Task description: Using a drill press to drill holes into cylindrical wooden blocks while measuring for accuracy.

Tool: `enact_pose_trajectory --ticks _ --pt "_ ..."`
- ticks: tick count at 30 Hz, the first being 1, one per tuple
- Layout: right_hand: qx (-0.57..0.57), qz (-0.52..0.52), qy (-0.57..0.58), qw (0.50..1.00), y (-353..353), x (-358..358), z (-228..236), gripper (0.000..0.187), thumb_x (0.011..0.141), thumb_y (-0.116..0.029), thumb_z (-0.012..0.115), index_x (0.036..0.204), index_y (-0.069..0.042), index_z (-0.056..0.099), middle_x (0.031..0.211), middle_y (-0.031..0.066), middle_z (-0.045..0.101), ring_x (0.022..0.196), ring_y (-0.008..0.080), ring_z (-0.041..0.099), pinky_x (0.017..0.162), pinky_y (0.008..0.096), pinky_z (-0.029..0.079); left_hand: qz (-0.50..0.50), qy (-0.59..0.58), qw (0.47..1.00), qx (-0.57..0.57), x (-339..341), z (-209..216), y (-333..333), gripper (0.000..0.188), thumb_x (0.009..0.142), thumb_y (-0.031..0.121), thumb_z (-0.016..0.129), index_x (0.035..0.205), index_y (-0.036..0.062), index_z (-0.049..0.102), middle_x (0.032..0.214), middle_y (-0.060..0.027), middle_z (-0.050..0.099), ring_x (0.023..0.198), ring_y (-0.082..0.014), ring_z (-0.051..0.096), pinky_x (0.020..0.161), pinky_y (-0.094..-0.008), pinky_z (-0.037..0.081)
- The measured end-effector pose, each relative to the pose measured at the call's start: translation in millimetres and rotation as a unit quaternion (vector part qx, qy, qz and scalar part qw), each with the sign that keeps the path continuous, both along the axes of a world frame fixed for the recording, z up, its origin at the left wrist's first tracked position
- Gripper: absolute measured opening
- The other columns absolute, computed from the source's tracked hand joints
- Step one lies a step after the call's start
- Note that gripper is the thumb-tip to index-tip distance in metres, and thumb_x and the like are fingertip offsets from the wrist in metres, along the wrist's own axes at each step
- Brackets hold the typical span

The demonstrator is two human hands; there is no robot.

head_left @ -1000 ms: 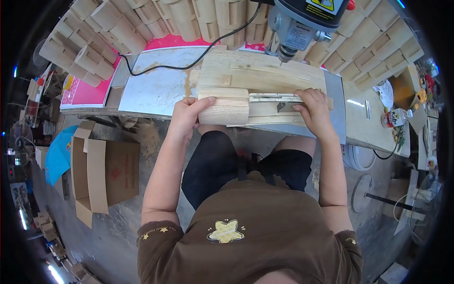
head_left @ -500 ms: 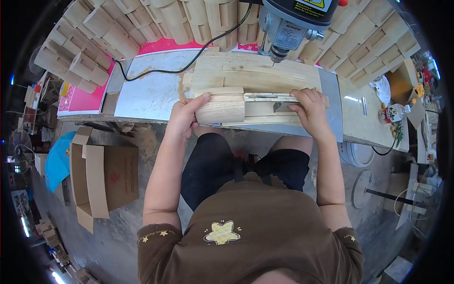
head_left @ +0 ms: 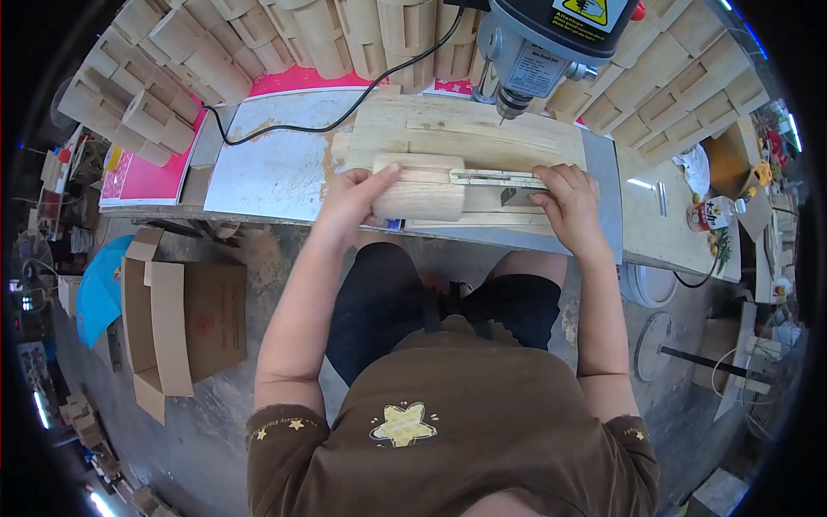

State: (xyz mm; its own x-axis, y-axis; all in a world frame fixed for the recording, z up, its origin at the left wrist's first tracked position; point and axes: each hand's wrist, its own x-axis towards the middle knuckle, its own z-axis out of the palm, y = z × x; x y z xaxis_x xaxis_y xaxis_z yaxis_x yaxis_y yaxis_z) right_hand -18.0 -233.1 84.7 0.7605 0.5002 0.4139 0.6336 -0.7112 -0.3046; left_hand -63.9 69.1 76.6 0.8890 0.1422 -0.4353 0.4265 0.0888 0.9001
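My left hand (head_left: 355,200) grips the left end of a pale, rounded wooden block (head_left: 422,202), thumb on top and fingers beneath. A narrow light strip (head_left: 495,178) runs from the block's right end to my right hand (head_left: 570,205). My right fingers are closed on the strip's right end, with a small dark metal plate (head_left: 510,197) beside the thumb. Whether the strip enters the block's groove or only meets its end, I cannot tell. Both lie over the wooden board (head_left: 482,138) on the bench, below the drill press chuck (head_left: 512,108).
Stacks of carved wooden blocks (head_left: 405,39) line the back of the bench. A black cable (head_left: 345,121) crosses a white sheet (head_left: 267,164). A bottle (head_left: 715,213) stands at the right. An open cardboard box (head_left: 202,323) and a blue umbrella (head_left: 99,293) are on the floor at left.
My left hand has shifted the wooden block to the right and slightly away from me, so less of the strip shows between the hands. My right hand has barely moved.
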Motion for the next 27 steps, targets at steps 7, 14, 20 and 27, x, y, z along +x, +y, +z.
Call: enact_pose_trajectory --ticks 7,14,20,27 --pt "-0.007 -0.013 -0.025 1.0 1 0 -6 0.033 0.072 -0.012 0.067 0.104 -0.009 0.06 0.092 0.0065 0.059 0.089 0.0273 0.053 0.084 0.0407 0.037 -0.007 -0.05 0.99 -0.133 7 -11 -40 0.052 0.086 0.056 0.054 0.075 0.0058 0.052 0.056 0.0039 0.042 0.045 -0.0051 0.034 0.042 -0.0215 0.029" --pt "-0.018 -0.044 -0.039 0.998 0 3 -8 0.034 0.071 -0.013 0.068 0.103 -0.01 0.06 0.093 0.0056 0.06 0.088 0.0268 0.053 0.083 0.0406 0.037 -0.019 -0.047 0.993 -0.109 19 -17 -65 0.058 0.087 0.063 0.044 0.08 0.0056 0.053 0.057 0.0029 0.041 0.046 -0.0069 0.034 0.043 -0.0224 0.028" --pt "0.003 -0.051 -0.051 0.997 -1 3 -14 0.034 0.069 -0.016 0.07 0.102 -0.011 0.062 0.089 0.0052 0.06 0.087 0.0262 0.053 0.081 0.0394 0.037 -0.053 -0.028 0.982 -0.179 20 -27 -51 0.055 0.087 0.057 0.051 0.085 0.0021 0.056 0.063 0.0013 0.047 0.052 -0.0073 0.041 0.048 -0.0209 0.033" --pt "0.009 -0.091 -0.052 0.994 2 -3 -12 0.04 0.068 -0.015 0.072 0.107 -0.011 0.063 0.088 0.0075 0.059 0.087 0.0281 0.052 0.078 0.0396 0.042 -0.077 -0.402 0.844 0.347 -2 -55 -41 0.051 0.07 0.034 0.075 0.108 0.0039 0.058 0.103 -0.0103 0.057 0.095 -0.0244 0.053 0.081 -0.0336 0.042"
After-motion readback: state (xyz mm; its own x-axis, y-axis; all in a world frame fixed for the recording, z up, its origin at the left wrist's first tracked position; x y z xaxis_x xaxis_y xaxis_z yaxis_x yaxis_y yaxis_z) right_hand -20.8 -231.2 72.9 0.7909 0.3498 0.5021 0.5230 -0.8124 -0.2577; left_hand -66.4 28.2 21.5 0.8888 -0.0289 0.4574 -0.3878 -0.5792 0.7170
